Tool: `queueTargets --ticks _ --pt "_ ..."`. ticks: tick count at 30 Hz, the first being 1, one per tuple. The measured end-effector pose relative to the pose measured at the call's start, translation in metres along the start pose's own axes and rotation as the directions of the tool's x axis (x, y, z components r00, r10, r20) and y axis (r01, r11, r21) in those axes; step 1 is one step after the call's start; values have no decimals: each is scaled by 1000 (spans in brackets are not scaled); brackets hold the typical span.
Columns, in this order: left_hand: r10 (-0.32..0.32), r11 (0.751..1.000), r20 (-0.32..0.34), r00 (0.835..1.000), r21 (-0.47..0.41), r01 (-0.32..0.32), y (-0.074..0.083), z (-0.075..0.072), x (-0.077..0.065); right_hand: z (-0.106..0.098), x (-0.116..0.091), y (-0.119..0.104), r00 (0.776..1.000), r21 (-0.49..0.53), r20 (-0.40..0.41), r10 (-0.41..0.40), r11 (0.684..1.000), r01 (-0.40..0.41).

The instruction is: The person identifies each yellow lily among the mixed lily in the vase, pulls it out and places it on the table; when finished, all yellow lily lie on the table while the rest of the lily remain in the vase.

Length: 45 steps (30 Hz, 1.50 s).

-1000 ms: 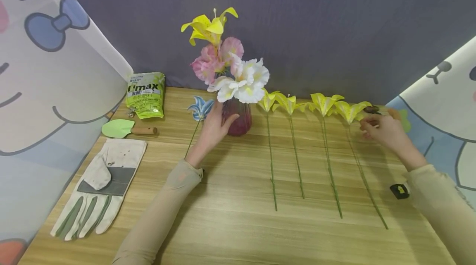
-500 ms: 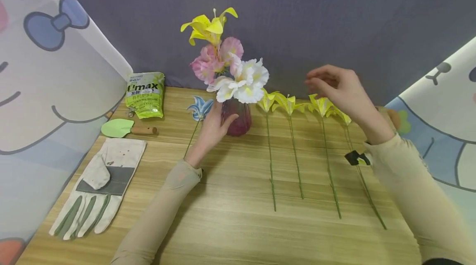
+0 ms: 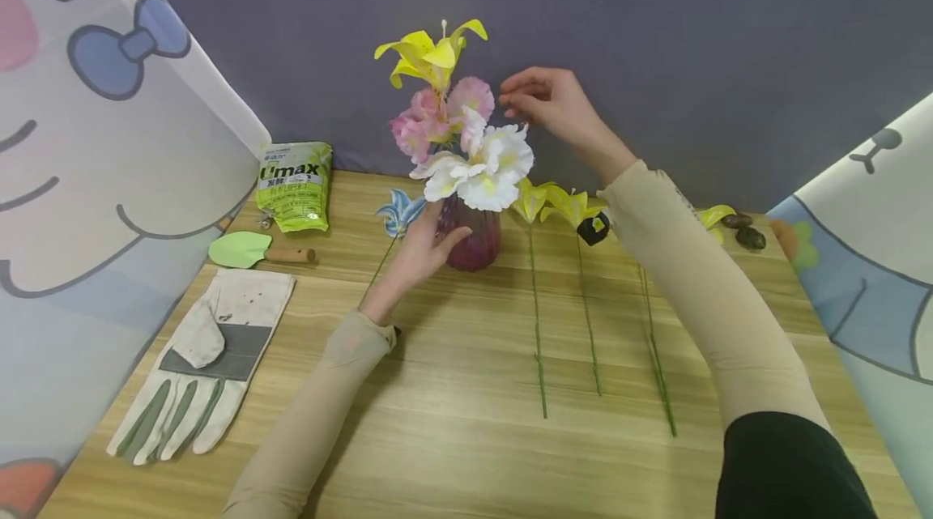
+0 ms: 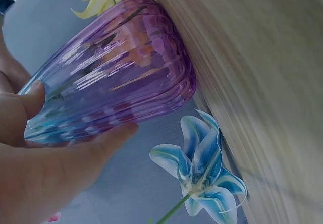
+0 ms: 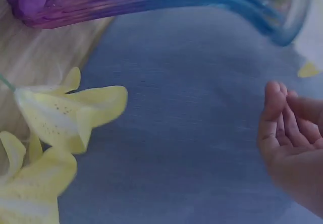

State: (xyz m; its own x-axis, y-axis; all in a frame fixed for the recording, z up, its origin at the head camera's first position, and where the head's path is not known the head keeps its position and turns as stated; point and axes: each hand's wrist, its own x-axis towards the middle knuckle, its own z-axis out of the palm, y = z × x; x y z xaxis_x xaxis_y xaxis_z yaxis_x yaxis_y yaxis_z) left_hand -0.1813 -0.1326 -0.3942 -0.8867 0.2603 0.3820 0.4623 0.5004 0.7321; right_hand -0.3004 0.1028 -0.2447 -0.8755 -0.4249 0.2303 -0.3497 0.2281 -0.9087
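My left hand [image 3: 419,256] holds a ribbed glass vase [image 3: 477,240], purple at the base and blue toward the neck, standing on the table. In the left wrist view, thumb and fingers lie around the vase [image 4: 121,62]. A yellow lily [image 3: 430,57], pink flowers [image 3: 472,98] and a white flower [image 3: 499,167] rise from it. Just right of the pink blooms hovers my right hand [image 3: 550,102], fingers loosely curled and holding nothing. The right wrist view shows that hand [image 5: 292,133] near the vase mouth. A blue lily [image 3: 399,213] lies behind my left hand.
Several yellow lilies [image 3: 535,203] lie in a row right of the vase, partly hidden by my right arm. Dark stones [image 3: 751,238] sit at the back right. At left are a fertilizer bag [image 3: 295,187], a green trowel [image 3: 244,250] and a work glove [image 3: 211,365].
My right hand has moved left and up, from beside the rightmost yellow lily to the flowers in the vase. My left hand keeps its hold on the vase.
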Motion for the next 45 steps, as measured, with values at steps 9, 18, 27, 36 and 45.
queueTargets --ticks 9,18,27,36,45 --pt "-16 1000 25 1000 -15 16 5 0 0 22 17 4 986 23 168 8 1000 -12" --pt "15 1000 -6 1000 -3 -15 5 2 2 37 13 1 985 66 174 -18 998 7" --pt "32 999 -18 999 0 -32 4 4 2 39 8 -3 993 96 106 -60 994 50" --pt "13 1000 6 1000 0 -13 5 4 2 31 5 -25 976 277 -92 -199 936 217" --pt "-20 1000 24 1000 -1 20 9 5 3 8 -2 -51 924 393 -284 -254 849 354"
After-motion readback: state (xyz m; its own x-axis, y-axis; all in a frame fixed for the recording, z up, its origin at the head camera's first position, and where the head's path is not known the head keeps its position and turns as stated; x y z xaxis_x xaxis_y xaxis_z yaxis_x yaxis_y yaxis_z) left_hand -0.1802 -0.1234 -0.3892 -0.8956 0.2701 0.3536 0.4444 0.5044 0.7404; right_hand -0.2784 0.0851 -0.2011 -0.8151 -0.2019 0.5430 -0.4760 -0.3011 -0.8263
